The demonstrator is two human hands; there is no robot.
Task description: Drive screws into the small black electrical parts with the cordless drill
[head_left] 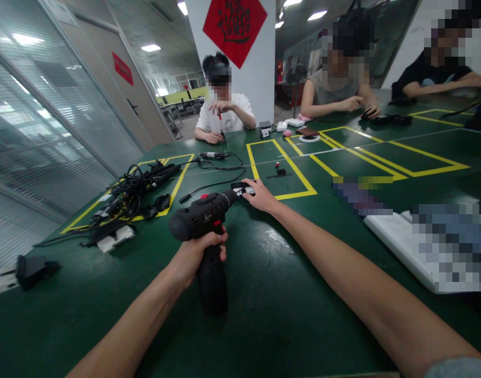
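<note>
My left hand is wrapped round the grip of a black cordless drill with red details. The drill's chuck points away and to the right, at a small black-and-white device on the green table. My right hand has its fingers closed on that device, from its right side. The tip of the drill meets or comes very near the device; whether they touch I cannot tell. A black cable with a plug end lies just beyond the drill.
A heap of black cables and adapters lies at left inside yellow tape. Nearer are a black-and-white piece and another adapter. Small black parts lie ahead; a white case stands right. Several people sit across the table.
</note>
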